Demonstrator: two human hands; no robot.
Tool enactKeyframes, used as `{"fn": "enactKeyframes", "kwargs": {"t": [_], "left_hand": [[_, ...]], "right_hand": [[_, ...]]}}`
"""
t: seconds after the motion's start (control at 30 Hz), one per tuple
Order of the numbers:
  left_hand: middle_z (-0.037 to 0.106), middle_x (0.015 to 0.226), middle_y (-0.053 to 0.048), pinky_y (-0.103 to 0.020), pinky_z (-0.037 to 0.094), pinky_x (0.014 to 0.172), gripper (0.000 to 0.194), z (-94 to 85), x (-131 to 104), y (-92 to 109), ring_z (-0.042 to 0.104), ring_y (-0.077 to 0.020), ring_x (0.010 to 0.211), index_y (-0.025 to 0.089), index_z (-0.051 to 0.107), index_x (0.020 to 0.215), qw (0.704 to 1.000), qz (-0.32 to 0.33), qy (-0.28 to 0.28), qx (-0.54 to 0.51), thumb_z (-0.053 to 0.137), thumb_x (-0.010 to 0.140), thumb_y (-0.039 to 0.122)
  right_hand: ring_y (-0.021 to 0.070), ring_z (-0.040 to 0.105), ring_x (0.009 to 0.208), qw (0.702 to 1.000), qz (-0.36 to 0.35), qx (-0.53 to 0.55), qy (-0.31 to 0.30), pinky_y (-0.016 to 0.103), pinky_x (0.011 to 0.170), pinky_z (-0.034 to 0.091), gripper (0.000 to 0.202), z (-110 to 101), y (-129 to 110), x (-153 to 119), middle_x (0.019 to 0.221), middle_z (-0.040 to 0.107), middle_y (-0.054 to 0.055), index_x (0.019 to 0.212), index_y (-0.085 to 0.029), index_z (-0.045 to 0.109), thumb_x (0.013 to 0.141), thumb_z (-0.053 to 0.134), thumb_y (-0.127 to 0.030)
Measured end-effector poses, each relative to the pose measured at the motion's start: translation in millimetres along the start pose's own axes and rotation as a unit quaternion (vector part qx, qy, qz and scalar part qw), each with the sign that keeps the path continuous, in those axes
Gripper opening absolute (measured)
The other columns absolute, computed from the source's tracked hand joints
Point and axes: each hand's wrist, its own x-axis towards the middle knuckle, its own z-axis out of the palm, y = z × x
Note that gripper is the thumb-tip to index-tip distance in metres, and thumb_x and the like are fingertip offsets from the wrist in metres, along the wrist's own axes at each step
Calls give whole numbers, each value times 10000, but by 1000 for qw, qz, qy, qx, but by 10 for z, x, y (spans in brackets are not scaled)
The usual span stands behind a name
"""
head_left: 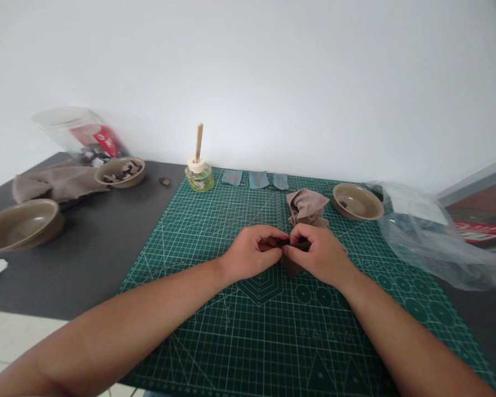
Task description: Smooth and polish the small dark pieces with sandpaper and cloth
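Over the middle of a green cutting mat (198,220), my left hand (254,251) and my right hand (320,253) meet, fingertips nearly touching. Both pinch a dark brown piece of cloth (291,268), whose lower corner hangs below the fingers. The fingers cover most of it, and whether a smaller item is in it cannot be made out. Just beyond my right hand lies a crumpled light brown cloth (308,207), bunched up on the mat.
A brown bowl (357,202) and clear plastic bags (434,237) are at the right. A reed diffuser (199,173) and blue-grey packets (258,179) line the back. Leftward are a bowl of dark pieces (122,172), another bowl (20,226), a cloth (62,182) and a clear container (78,135).
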Motion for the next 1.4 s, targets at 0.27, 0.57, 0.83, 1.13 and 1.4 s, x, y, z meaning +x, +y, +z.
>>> {"fn": "enactKeyframes", "kwargs": {"t": [0.27, 0.57, 0.83, 1.13, 1.4], "left_hand": [[670, 802, -55, -262, 519, 675, 261, 0, 6, -43, 631, -145, 720, 118, 672, 910, 1000, -1, 7, -17, 609, 656, 133], [676, 812, -54, -257, 518, 671, 256, 2, 1, -10, 630, -147, 732, 126, 675, 900, 1000, -9, 3, -17, 600, 656, 121], [670, 781, -48, -261, 521, 658, 252, 4, -4, -3, 632, -143, 700, 123, 672, 900, 1000, -17, -11, -21, 605, 657, 132], [666, 765, -43, -249, 509, 643, 245, 1, 3, -8, 624, -138, 687, 126, 674, 894, 999, -26, -7, -32, 615, 656, 136], [656, 750, -38, -238, 499, 622, 236, 0, -1, 10, 611, -127, 669, 117, 673, 883, 999, -27, -11, -26, 618, 653, 131]], "right_hand": [[107, 441, 489, 999, 22, -10, 47, 231, 462, 305, 180, -47, 35, 5, 521, 505, -36, 575, -190, 492, 682, 617, -265], [91, 408, 464, 1000, 7, -1, -1, 226, 443, 288, 151, -19, 13, -3, 521, 500, -46, 581, -191, 478, 676, 593, -213], [107, 448, 480, 999, 21, -5, 39, 231, 453, 305, 170, -52, 23, -4, 524, 523, -34, 581, -193, 506, 680, 617, -274], [101, 434, 472, 999, 15, -14, 32, 232, 454, 297, 158, -48, 25, -2, 510, 508, -43, 570, -193, 492, 671, 604, -242], [92, 409, 453, 1000, 11, -7, 12, 226, 448, 298, 160, -40, 3, -12, 503, 488, -47, 569, -192, 478, 673, 595, -229]]}}
